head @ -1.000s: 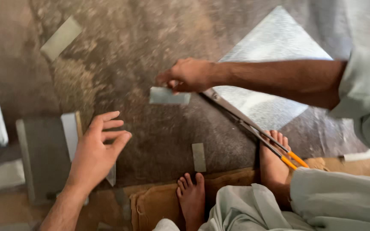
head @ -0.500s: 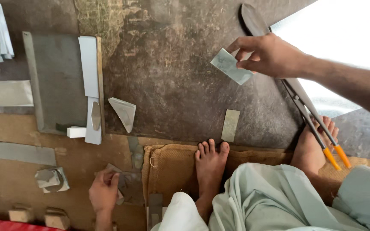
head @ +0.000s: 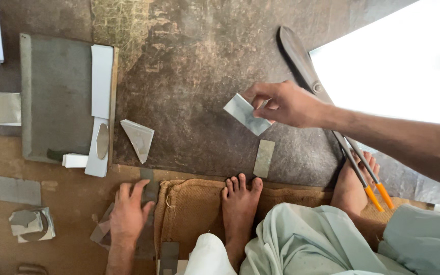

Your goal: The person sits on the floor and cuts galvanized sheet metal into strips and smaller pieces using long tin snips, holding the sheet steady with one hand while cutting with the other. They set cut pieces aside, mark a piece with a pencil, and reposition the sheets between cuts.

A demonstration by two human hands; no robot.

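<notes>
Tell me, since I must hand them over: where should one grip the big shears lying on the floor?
Grip the shears by the orange-tipped handles, coming from the near side by the foot: the blades point away, and the right hand covers the middle.

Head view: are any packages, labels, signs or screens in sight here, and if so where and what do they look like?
None: no package, label, sign or screen shows.
What lies about is plain sheet metal:
Small grey rectangle, pinched in the right hand.
Narrow grey strip, on the dark floor by the toes.
Pale triangular offcut, beside a flat grey slab.
Left hand rests flat on dull scraps at the burlap mat edge.
</notes>
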